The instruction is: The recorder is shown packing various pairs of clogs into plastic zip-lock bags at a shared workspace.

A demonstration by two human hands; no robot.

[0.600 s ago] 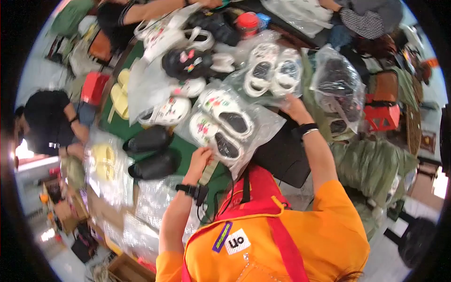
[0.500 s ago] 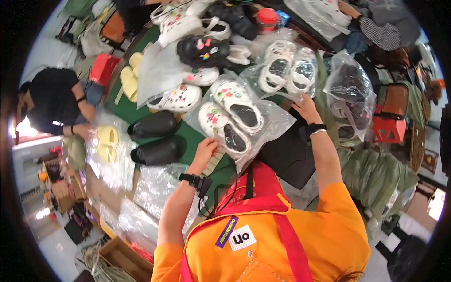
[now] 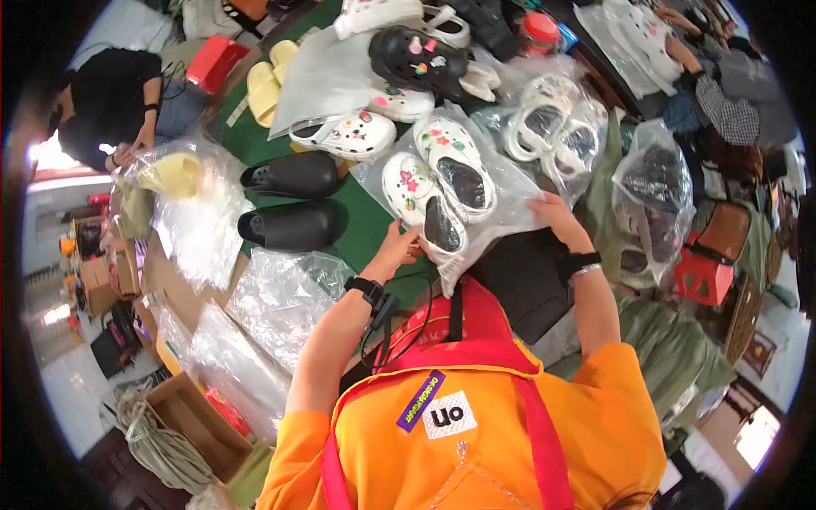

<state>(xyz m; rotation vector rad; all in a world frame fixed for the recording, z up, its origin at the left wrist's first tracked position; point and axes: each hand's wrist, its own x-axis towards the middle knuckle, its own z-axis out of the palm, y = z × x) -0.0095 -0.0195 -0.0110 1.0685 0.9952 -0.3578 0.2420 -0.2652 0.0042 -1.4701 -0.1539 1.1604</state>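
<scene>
In front of me lies a pair of white clogs (image 3: 442, 183) with colourful charms, inside a clear plastic bag (image 3: 508, 202). My left hand (image 3: 397, 251) has its fingers curled at the bag's near left edge, beside the heel of one clog. At the right edge of the same bag, my right hand (image 3: 561, 223) pinches the plastic. Left of the bag, two plain black clogs (image 3: 293, 225) sit side by side on the green tabletop (image 3: 361, 234). Beyond my right hand is another bagged pair of white clogs (image 3: 552, 127).
Behind are a white charm clog (image 3: 344, 136), a black charm clog (image 3: 416, 64) and yellow slippers (image 3: 265, 89). Flat clear bags (image 3: 285, 289) lie by my left forearm. At the left, a co-worker (image 3: 115, 102) handles a bagged yellow slipper (image 3: 174, 174). A bagged dark bundle (image 3: 653, 200) stands right.
My right hand has come away from the farther bagged pair to the near bag's right edge. My left hand stays by the heel. The co-worker's yellow slippers have been lifted and tilted in their bag.
</scene>
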